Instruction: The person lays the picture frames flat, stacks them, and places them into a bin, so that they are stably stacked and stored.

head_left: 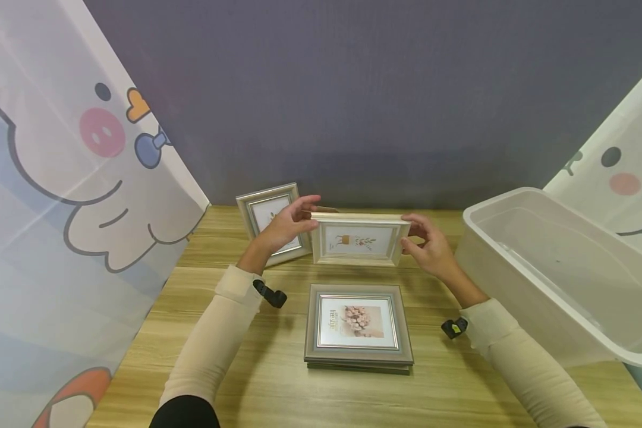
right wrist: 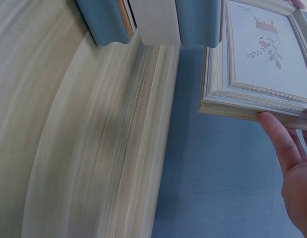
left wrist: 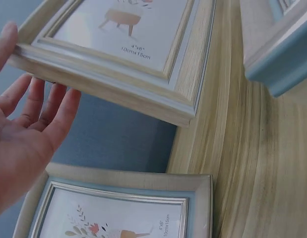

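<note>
Both hands grip a cream picture frame by its two short ends, holding it upright on its long side near the back of the table. My left hand has its thumb on the front edge and its fingers behind; in the left wrist view the fingertips touch the frame's side. My right hand pinches the opposite end, a fingertip pressing the side in the right wrist view. A second picture frame stands tilted at the left, partly hidden by my left hand. Its plant print also shows in the left wrist view.
In front of my hands lies a stack of picture frames, the top one with a pink flower print. A large white plastic bin stands at the right. Behind the wooden table rises a dark grey wall; cartoon-printed sheets hang at both sides.
</note>
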Motion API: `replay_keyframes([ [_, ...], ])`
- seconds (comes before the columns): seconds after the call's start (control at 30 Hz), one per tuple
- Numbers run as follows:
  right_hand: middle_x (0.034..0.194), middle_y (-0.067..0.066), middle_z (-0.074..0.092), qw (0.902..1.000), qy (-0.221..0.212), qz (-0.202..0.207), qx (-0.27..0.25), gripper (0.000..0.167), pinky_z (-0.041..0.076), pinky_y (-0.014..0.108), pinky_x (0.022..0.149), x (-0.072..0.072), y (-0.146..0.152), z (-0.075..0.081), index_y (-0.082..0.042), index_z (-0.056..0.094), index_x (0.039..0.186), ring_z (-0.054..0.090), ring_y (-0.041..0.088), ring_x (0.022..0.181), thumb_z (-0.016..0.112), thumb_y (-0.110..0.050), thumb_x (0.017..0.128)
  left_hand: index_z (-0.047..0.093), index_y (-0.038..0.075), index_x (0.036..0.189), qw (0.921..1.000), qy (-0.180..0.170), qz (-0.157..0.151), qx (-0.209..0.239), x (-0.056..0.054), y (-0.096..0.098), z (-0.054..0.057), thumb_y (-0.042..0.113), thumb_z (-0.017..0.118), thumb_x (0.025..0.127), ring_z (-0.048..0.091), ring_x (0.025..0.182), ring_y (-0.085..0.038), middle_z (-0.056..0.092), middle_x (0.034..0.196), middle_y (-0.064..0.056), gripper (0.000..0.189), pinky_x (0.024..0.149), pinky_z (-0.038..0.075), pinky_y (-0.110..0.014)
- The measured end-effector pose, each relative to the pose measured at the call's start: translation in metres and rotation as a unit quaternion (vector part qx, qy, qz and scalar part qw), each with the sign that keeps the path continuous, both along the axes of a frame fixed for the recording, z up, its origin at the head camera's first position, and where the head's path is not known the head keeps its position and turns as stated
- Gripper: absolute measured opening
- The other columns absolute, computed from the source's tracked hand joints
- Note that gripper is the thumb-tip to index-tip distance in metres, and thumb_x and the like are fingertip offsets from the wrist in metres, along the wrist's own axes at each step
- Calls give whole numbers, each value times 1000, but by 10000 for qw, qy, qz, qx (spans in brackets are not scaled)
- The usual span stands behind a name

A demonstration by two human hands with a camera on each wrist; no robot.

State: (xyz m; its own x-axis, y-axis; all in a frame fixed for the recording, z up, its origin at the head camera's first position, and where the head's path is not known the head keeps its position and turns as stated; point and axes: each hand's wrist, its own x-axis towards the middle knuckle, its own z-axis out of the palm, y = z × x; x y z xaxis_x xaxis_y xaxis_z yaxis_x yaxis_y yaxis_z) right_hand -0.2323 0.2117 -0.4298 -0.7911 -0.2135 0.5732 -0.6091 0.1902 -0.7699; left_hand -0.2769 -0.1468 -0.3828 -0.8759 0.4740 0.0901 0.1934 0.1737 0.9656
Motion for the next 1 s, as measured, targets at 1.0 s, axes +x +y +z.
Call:
replay_keyframes([
  [1.0, 103, 30, 59, 9996, -285, -48, -56, 53, 61, 26, 57, 3, 7, 11, 9, 48, 135, 68, 3, 87, 62, 22, 86, 65, 4, 128, 9901, 1228, 599, -335, 21, 14, 11, 15, 67, 100, 65, 84, -30, 64, 94, -6, 31, 71, 54, -28],
])
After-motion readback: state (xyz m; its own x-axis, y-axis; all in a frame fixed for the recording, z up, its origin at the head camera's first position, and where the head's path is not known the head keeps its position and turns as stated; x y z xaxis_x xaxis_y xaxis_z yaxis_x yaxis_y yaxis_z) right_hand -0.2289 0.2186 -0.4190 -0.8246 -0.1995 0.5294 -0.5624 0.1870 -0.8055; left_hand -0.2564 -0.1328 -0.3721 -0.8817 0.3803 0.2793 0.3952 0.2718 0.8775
